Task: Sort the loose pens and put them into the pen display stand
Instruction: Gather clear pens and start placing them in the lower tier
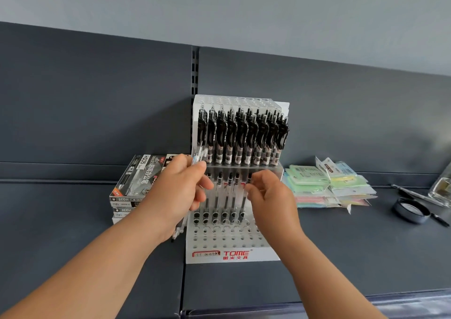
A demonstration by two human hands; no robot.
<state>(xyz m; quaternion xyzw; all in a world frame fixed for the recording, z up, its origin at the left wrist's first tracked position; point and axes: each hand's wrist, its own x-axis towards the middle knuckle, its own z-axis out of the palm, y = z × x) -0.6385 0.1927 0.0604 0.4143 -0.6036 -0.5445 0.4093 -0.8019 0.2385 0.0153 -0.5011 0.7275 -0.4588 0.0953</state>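
Stand [212,245], on grey shelf [73,209] before my hands: upper tier full of black pens [241,135], lower tier part filled. My left hand [180,187] grips a bundle of loose pens [198,154] at the stand's left edge. My right hand [271,196], fingers curled, is at the lower-tier pens [230,192], and I cannot tell if it grips one. Boxes [136,182] left, note packs [317,184] right, grey wall [219,6] behind.

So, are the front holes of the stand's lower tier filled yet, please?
No, the front holes of the pen display stand gape empty; pens stand only behind them.
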